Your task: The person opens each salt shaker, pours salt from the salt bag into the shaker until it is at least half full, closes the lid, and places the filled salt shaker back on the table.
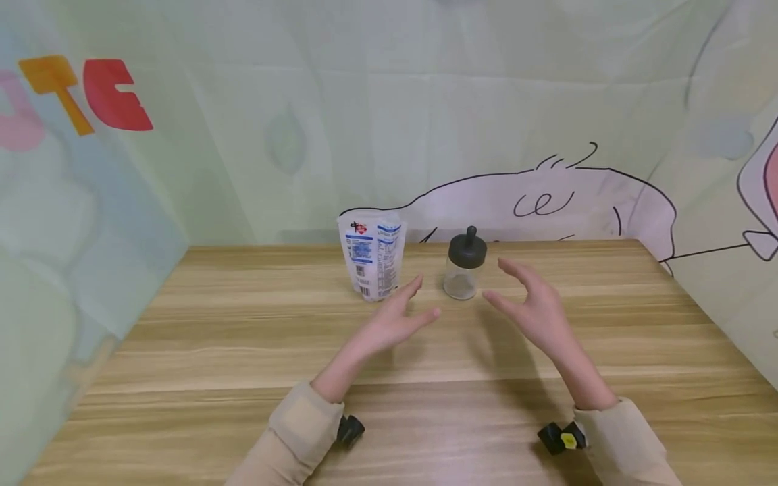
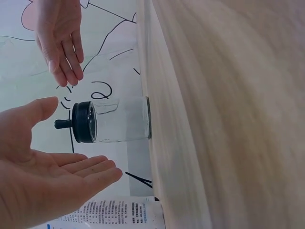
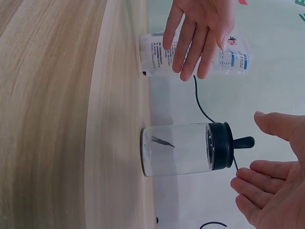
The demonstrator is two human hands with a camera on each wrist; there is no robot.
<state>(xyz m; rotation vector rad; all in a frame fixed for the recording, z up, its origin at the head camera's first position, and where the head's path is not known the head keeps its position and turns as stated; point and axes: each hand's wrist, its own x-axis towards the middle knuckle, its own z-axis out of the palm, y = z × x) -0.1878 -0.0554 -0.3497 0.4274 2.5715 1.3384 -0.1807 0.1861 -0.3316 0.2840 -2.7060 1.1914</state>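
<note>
A clear glass jar (image 1: 460,280) with a black lid and a knobbed handle stands upright on the wooden table, and nothing shows inside it. To its left in the head view a white printed pouch (image 1: 372,260) stands upright. My left hand (image 1: 392,324) is held in front of the pouch, its fingers straight and thumb spread toward the jar. On the jar's other side my right hand (image 1: 535,307) faces it with fingers and thumb apart. Both wrist views show the jar (image 2: 119,120) (image 3: 178,149) between the two hands, with neither palm holding anything.
The wooden table (image 1: 243,351) ends at a back edge just behind the pouch and jar. A printed cloth backdrop (image 1: 243,135) hangs behind it and along both sides. Small black devices sit at the left cuff (image 1: 350,430) and the right cuff (image 1: 562,439).
</note>
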